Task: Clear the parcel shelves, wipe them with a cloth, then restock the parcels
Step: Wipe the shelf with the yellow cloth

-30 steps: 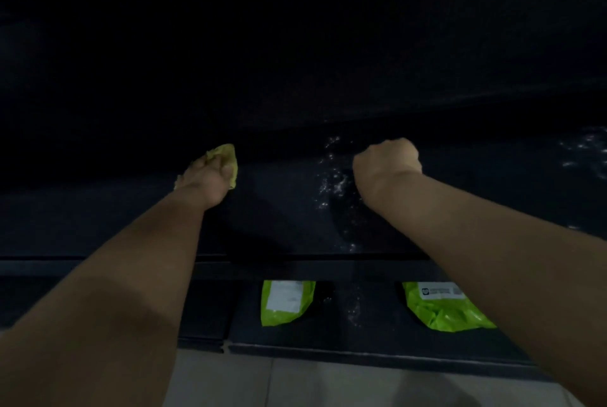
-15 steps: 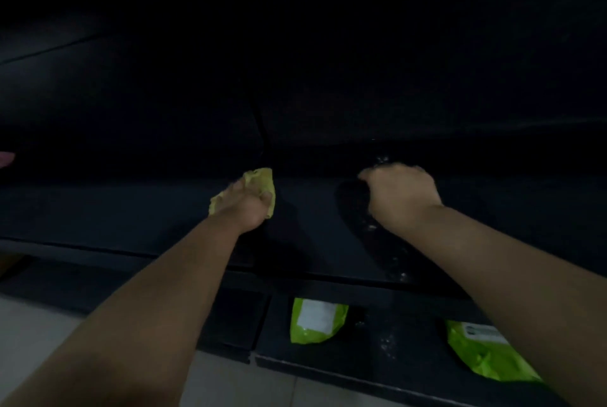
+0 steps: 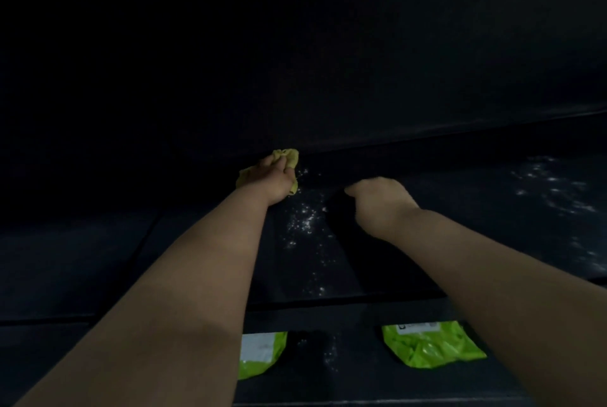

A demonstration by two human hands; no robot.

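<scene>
My left hand (image 3: 272,181) grips a crumpled yellow-green cloth (image 3: 289,157) and presses it on the dark shelf (image 3: 460,209) near its back edge. My right hand (image 3: 377,198) rests on the same shelf to the right, fingers curled under, and nothing shows in it. White specks (image 3: 303,219) lie on the shelf surface between the two hands. On the lower shelf (image 3: 345,380) lie two lime-green parcels with white labels: one (image 3: 261,354) partly behind my left forearm, the other (image 3: 430,342) further right.
The scene is very dark. More white specks (image 3: 555,189) dot the shelf at the far right. A seam (image 3: 144,242) divides the shelf boards on the left. The back wall above the shelf is black.
My left hand with the cloth slid right and further back on the shelf. The right hand stayed close beside it. The view shifted, so the white specks between the hands show again.
</scene>
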